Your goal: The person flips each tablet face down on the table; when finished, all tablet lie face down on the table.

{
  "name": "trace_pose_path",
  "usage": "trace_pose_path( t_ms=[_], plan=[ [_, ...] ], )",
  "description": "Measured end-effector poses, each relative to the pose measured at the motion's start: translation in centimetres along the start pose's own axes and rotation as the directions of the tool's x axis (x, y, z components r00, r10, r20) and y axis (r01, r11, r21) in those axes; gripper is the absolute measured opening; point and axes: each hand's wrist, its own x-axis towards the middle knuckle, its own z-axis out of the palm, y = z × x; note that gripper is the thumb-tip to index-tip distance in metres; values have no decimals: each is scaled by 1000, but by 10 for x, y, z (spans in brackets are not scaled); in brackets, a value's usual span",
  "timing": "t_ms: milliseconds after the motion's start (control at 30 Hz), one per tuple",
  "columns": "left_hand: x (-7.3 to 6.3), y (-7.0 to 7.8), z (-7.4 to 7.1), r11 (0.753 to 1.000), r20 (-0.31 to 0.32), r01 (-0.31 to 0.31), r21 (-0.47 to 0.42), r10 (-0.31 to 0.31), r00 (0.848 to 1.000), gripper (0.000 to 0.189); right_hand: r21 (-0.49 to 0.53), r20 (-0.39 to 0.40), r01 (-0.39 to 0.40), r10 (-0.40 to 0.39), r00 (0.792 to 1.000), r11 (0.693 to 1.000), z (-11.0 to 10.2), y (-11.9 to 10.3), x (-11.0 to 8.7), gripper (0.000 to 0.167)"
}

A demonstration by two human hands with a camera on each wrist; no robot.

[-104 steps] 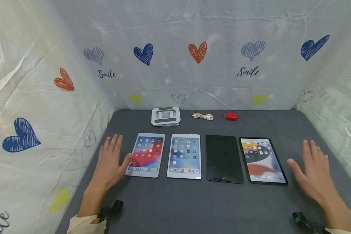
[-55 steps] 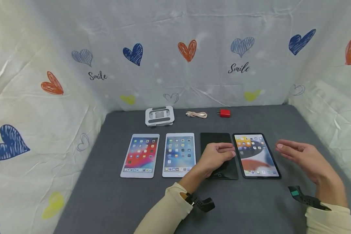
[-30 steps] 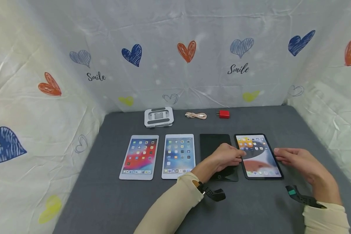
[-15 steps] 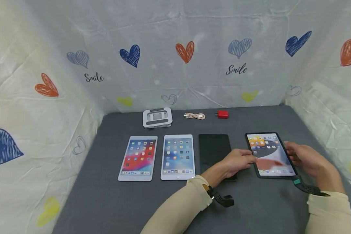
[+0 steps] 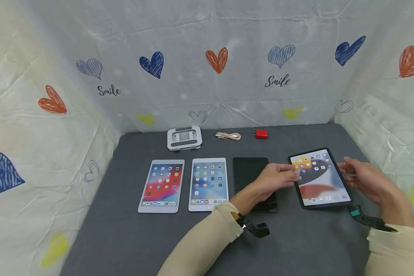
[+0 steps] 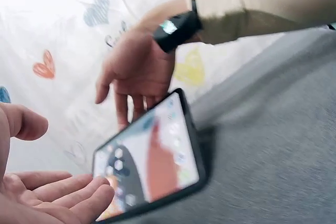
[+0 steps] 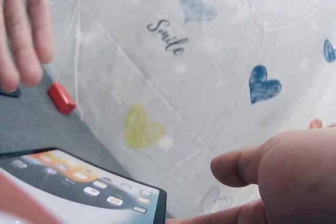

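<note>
The black-edged tablet (image 5: 319, 182) with a lit screen is tilted, its right side lifted off the grey table. My right hand (image 5: 372, 182) is at its right edge, straight fingers reaching behind the edge, thumb raised away from the screen (image 7: 113, 192). My left hand (image 5: 274, 179) lies by the left edge with straight fingers; its thumb stands apart in the left wrist view (image 6: 31, 124). Under the left hand, partly hidden, lies a dark-screened black tablet (image 5: 250, 170). A white tablet with a blue screen (image 5: 208, 184) and another with a red-blue screen (image 5: 163, 186) lie farther left.
Along the back of the table (image 5: 134, 245) sit a folded grey stand (image 5: 184, 143), a coiled pale cable (image 5: 228, 136) and a red plug adapter (image 5: 261, 134). White cloth with printed hearts (image 5: 179, 92) hangs behind and at both sides.
Both hands came from apart to the black-edged tablet's sides. The tablet shifted right, away from the dark one, then its right side rose. The other tablets stayed in place.
</note>
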Motion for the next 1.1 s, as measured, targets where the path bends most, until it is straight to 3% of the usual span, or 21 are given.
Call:
trace_pose_path(
  t_ms=[200, 367, 533, 733, 900, 1100],
  plan=[
    [-3, 32, -2, 999, 77, 9, -54, -5, 997, 44, -19, -25, 33, -33, 999, 999, 7, -16, -8, 79],
    [-1, 49, -1, 993, 119, 43, -107, -30, 992, 33, -47, -82, 45, -49, 995, 998, 18, -30, -15, 83],
    [0, 58, -1, 989, 172, 66, -133, -43, 984, 35, -64, -140, 51, -59, 988, 997, 30, -43, -22, 88],
    [-1, 68, 1, 980, 219, 86, -178, -46, 975, 42, -84, -140, 85, -96, 985, 993, 40, -56, -25, 88],
    [0, 74, 3, 974, 221, 86, -211, -38, 975, 44, -100, -125, 113, -125, 984, 989, 49, -64, -27, 88],
    [4, 76, 4, 981, 203, 82, -178, -45, 978, 45, -95, -104, 134, -144, 984, 986, 59, -72, -28, 88]
  ],
)
